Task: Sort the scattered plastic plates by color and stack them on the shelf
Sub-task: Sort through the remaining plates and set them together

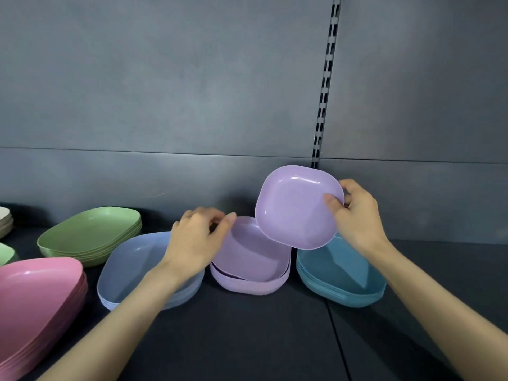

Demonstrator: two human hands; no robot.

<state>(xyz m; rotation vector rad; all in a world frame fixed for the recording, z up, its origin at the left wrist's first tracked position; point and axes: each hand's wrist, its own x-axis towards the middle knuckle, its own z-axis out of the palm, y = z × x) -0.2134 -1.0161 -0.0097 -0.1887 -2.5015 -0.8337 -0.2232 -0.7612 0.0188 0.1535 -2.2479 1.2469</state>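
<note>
dim even light, soft glare on lilac plate [298,207], wide-angle bending at edges

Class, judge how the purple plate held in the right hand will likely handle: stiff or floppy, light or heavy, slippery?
Probably stiff: the purple plate shows no sag though the right hand pinches only one edge. Likely light, since that pinch alone seems to hold it up tilted. Its glossy highlights suggest a smooth, possibly slippery surface.

Lilac plate [298,207], lilac stack [250,259], teal stack [341,281], pink stack [35,292]; shelf [247,339] dk grey.
</note>
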